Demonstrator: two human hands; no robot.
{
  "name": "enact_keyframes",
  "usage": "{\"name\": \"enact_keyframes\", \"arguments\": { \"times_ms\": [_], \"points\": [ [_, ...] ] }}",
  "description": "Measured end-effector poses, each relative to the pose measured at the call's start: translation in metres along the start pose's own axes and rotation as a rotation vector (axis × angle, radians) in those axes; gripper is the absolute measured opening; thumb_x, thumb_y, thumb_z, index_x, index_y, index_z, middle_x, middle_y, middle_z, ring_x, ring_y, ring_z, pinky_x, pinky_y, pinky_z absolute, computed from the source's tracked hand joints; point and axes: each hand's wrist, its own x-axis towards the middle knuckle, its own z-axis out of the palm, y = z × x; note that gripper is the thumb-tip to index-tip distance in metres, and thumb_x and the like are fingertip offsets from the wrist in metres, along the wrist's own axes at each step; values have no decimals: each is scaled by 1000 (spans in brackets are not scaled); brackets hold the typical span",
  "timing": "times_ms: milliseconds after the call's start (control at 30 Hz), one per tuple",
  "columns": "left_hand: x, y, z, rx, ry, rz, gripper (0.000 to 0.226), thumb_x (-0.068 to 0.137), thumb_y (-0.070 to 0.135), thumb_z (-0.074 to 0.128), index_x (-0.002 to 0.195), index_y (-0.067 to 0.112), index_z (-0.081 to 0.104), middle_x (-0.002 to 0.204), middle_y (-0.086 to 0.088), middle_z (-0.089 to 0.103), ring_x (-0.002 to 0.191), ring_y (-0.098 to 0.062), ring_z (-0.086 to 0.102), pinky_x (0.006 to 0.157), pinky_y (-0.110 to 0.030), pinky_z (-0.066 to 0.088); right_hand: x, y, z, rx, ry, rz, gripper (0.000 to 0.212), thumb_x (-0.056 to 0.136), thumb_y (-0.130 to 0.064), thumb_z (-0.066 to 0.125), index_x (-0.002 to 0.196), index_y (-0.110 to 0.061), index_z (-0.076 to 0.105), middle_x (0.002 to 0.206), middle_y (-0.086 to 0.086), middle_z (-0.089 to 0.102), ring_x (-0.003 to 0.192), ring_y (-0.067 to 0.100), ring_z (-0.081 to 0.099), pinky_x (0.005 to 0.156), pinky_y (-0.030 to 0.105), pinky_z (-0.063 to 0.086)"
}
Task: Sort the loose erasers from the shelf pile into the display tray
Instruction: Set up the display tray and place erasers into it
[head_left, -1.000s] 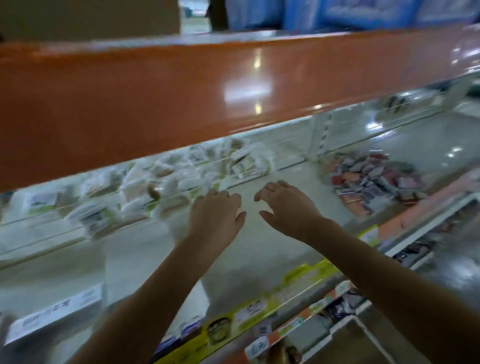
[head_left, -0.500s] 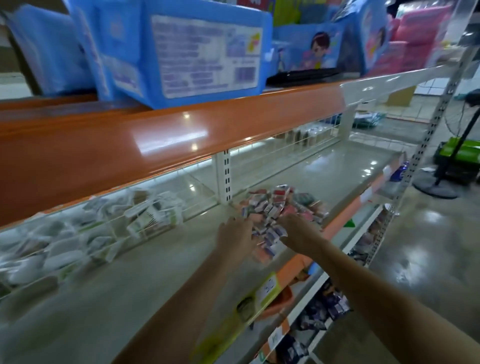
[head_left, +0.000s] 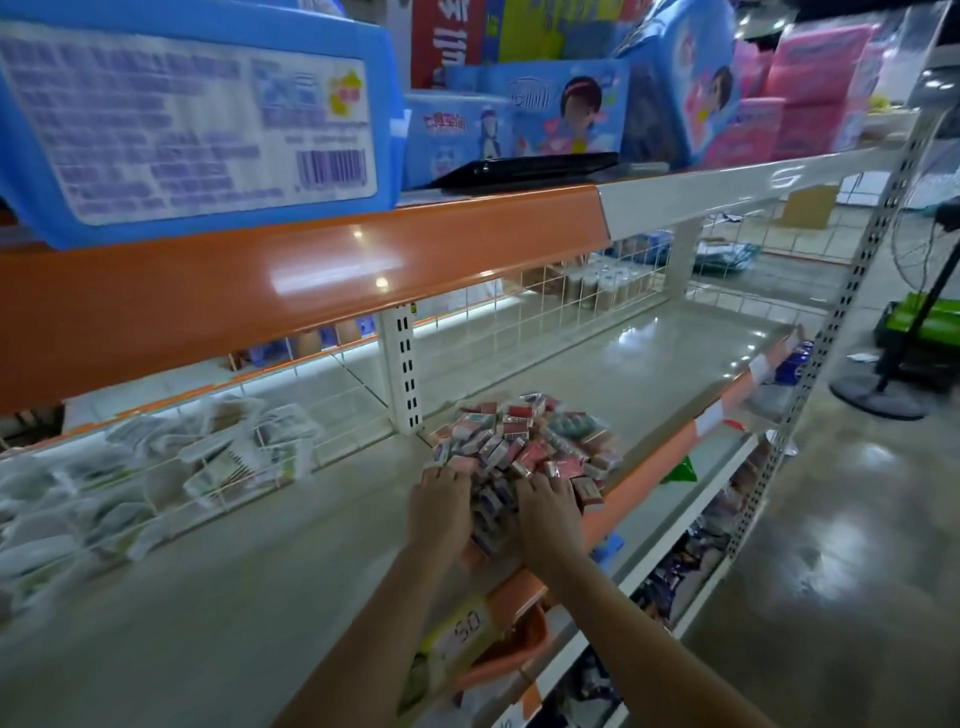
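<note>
Eraser pile (head_left: 524, 441): we note a loose heap of small rectangular blocks in glossy red, pink and blue wrappers, lying on the shelf (head_left: 260, 571) at its front edge, just right of the perforated upright (head_left: 402, 369).
Left hand (head_left: 439, 512): palm down on the near left side of the pile; fingers (head_left: 441, 475) extended and resting on the erasers, not curled round any.
Right hand (head_left: 550, 514): palm down on the near right side; fingers spread flat over the wrappers, gripping nothing we can make out.
Shelf: smooth, pale, reflective surface with an orange front strip.
Wire divider (head_left: 249, 457): thin white grid holding crinkled clear packets.
Upper shelf: glossy orange fascia (head_left: 311, 270), carrying soft blue packs (head_left: 197, 119).
Display tray: we cannot identify one.
</note>
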Motion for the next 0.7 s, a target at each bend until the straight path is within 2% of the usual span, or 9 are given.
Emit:
{"name": "enact_keyframes", "arguments": {
  "times_ms": [133,267,467,567,700],
  "points": [
    [-2,3,4,30,12,-17,42,94,11,38,136,14,41,138,-5,44,130,-24,34,97,-34,38,-3,3,5,88,79,-10,30,96,-23,45,124,-16,50,131,3,48,128,24,35,111,36,28],
    [-7,3,6,32,38,-26,42,95,15,42,137,16,41,142,-3,39,136,-22,27,101,-34,35,-6,9,6,190,128,-12,33,94,-22,47,126,-17,51,132,0,49,125,21,37,104,30,31],
    [-6,-7,1,4,75,7,46,91,8,45,136,21,43,140,0,42,131,-20,33,100,-32,35,-13,18,8,314,157,-16,38,92,-19,53,130,-18,51,130,2,51,124,19,36,103,28,31],
    [-2,-13,-3,-1,57,33,48,89,2,46,132,23,48,135,2,48,126,-19,37,94,-30,38,-16,23,7,348,157,-17,38,91,-18,55,128,-16,53,127,3,52,121,19,39,100,28,33],
    [4,-19,-12,-17,-14,43,36,88,4,51,118,24,57,121,2,57,114,-17,47,79,-28,40,-19,25,6,417,149,-17,35,90,-17,58,125,-13,56,121,5,54,116,21,44,98,31,39]
  ]
}}
